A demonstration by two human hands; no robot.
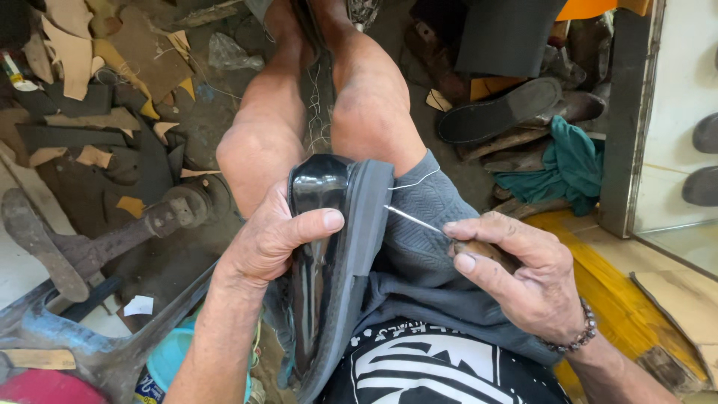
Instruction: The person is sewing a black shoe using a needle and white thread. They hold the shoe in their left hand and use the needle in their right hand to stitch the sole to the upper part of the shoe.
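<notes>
Black shoe (318, 247): glossy upper, grey sole, gripped by left hand (273, 239).

A rusty iron cobbler's last stand (82, 251) leans across the lower left, its worn foot-shaped anvil pointing toward the left edge. Beyond it, tan and dark leather scraps (90, 67) lie scattered over the dirty floor, with a crumpled clear plastic bag (232, 54) near them. At the bottom left sits a turquoise plastic tub (168, 359), and a small white paper scrap (139, 304) lies just above it. On the right, a black rubber shoe sole (497, 112) rests upturned on a heap of worn dark shoes, beside a crumpled teal cloth (572, 164). A yellow-painted wooden board (598, 284) runs along the lower right.
</notes>
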